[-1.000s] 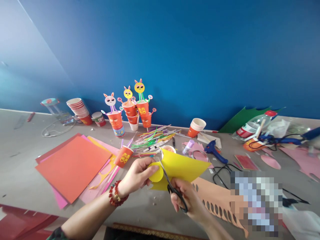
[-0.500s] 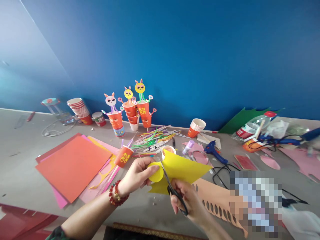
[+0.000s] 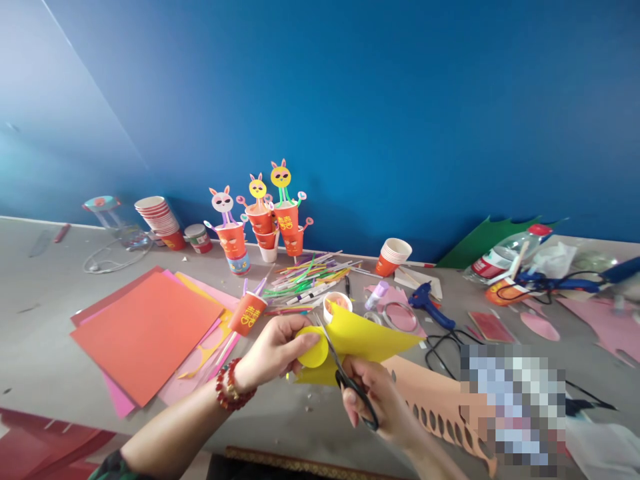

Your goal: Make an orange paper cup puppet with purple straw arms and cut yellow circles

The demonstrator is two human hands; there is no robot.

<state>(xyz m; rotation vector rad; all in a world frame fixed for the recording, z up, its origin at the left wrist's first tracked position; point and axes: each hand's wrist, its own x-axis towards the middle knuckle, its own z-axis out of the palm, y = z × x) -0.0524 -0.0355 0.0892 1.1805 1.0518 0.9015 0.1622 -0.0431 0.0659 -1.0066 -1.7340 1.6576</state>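
Note:
My left hand (image 3: 280, 350) pinches a rounded piece of yellow paper (image 3: 313, 351) between thumb and fingers. A larger yellow sheet (image 3: 367, 340) extends to the right behind the scissors; whether it still joins the round piece is hard to see. My right hand (image 3: 367, 393) grips black-handled scissors (image 3: 344, 377), fingers in the loops. Their blades point up and to the left, along the right edge of the round piece. Just beyond the blade tips stands a white-rimmed paper cup (image 3: 338, 304), partly hidden by the sheet.
Stacked coloured sheets (image 3: 145, 333) lie at left beside a tipped red cup (image 3: 249, 313). Behind are rabbit-faced cup figures (image 3: 283, 220) and a pile of coloured sticks (image 3: 310, 280). A blue glue gun (image 3: 431, 305) with black cord and a peach sheet with cut-outs (image 3: 425, 380) are at right.
The scissors and both hands have hardly moved. The larger yellow sheet has shifted and curled slightly, and the round piece sits a touch lower.

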